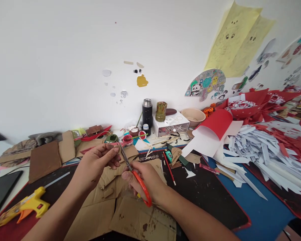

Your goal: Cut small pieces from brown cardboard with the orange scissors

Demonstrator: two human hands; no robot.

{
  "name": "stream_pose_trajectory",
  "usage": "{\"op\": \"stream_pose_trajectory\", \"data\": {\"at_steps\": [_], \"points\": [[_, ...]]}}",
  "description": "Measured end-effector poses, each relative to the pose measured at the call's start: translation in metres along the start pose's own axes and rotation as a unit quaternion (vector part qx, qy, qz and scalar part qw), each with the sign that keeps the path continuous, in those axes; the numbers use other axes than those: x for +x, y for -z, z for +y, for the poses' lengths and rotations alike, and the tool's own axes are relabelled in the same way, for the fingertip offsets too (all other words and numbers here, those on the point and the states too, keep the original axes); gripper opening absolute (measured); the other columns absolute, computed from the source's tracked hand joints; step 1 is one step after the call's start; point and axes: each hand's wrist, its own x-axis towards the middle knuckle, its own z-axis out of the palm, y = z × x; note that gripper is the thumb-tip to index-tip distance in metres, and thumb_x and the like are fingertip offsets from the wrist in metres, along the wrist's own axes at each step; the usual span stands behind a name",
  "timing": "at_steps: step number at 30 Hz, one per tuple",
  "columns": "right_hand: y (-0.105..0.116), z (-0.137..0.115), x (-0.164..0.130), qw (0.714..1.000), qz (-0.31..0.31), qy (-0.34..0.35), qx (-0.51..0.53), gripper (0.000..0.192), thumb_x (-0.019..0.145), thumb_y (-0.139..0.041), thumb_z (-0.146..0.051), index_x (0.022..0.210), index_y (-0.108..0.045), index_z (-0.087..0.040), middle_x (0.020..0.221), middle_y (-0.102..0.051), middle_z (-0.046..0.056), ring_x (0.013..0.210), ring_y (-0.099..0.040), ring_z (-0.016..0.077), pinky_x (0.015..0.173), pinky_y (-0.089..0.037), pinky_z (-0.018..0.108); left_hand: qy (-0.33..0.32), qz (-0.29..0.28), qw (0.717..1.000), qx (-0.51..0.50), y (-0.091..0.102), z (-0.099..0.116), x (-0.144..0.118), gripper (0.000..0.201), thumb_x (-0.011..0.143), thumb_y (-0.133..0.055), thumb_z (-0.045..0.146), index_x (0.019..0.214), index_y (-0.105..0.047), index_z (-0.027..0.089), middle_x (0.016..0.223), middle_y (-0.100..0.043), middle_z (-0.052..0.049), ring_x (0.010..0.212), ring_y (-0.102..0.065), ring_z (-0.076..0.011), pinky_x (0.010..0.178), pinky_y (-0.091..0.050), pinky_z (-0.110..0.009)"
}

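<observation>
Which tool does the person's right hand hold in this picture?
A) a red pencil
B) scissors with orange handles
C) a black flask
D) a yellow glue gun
B: the right hand has its fingers through the orange handles of the scissors, whose blades point up toward the small piece pinched by the left hand; the yellow glue gun lies untouched on the mat.
</observation>
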Motion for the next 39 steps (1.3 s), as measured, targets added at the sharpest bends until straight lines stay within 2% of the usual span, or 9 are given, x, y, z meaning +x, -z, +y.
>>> {"op": "stream_pose_trajectory", "data": {"at_steps": [9,21,29,33,39], "points": [[0.0022,-0.0043,-0.0021,0.999,0.002,-0.002,-0.042,0.039,0.097,-0.076,-0.058,0.102,-0.07,-0.02,0.06,-0.054,-0.005,0.05,-0.049,0.0125,0.049,-0.035,0.024,0.008,-0.007,0.999,0.031,-0.004,0.0038,-0.0022,0.044,0.07,-0.093,0.06,0.078,-0.073,0.02,0.063,-0.073,-0.002,0.056,-0.067,-0.0185,0.052,-0.055,-0.028],[0.0021,-0.001,-0.0008,0.998,0.025,0.009,-0.05,0.035,0.099,-0.074,-0.057,0.099,-0.072,-0.023,0.058,-0.053,-0.004,0.05,-0.047,0.015,0.05,-0.032,0.027,0.034,-0.005,0.999,0.008,-0.008,0.001,-0.0015,0.05,0.065,-0.096,0.065,0.078,-0.075,0.02,0.066,-0.076,-0.004,0.058,-0.071,-0.0201,0.055,-0.058,-0.03],[0.0057,-0.0021,0.0003,0.99,0.045,0.039,-0.129,0.036,0.098,-0.075,-0.053,0.084,-0.063,-0.022,0.063,-0.048,-0.005,0.056,-0.039,0.013,0.053,-0.028,0.028,0.037,-0.011,0.999,0.01,-0.0057,-0.0008,-0.0016,0.051,0.065,-0.096,0.065,0.079,-0.075,0.02,0.066,-0.076,-0.004,0.059,-0.071,-0.0202,0.056,-0.059,-0.03],[0.0061,-0.002,-0.0005,0.985,0.052,0.056,-0.156,0.043,0.1,-0.072,-0.05,0.075,-0.05,-0.023,0.063,-0.048,-0.005,0.057,-0.036,0.0125,0.055,-0.028,0.029,0.032,-0.011,0.999,0.015,-0.0077,0.0005,-0.0023,0.05,0.065,-0.096,0.063,0.078,-0.075,0.02,0.065,-0.075,-0.004,0.058,-0.071,-0.0202,0.055,-0.058,-0.03],[0.0073,-0.0032,0.0001,0.973,0.061,0.073,-0.209,0.046,0.101,-0.07,-0.046,0.071,-0.042,-0.024,0.06,-0.043,-0.006,0.055,-0.033,0.0132,0.057,-0.026,0.03,0.011,-0.023,0.999,0.035,-0.0066,0.0041,-0.003,0.044,0.07,-0.093,0.06,0.077,-0.074,0.02,0.063,-0.072,-0.002,0.053,-0.066,-0.0179,0.051,-0.055,-0.028]]}}
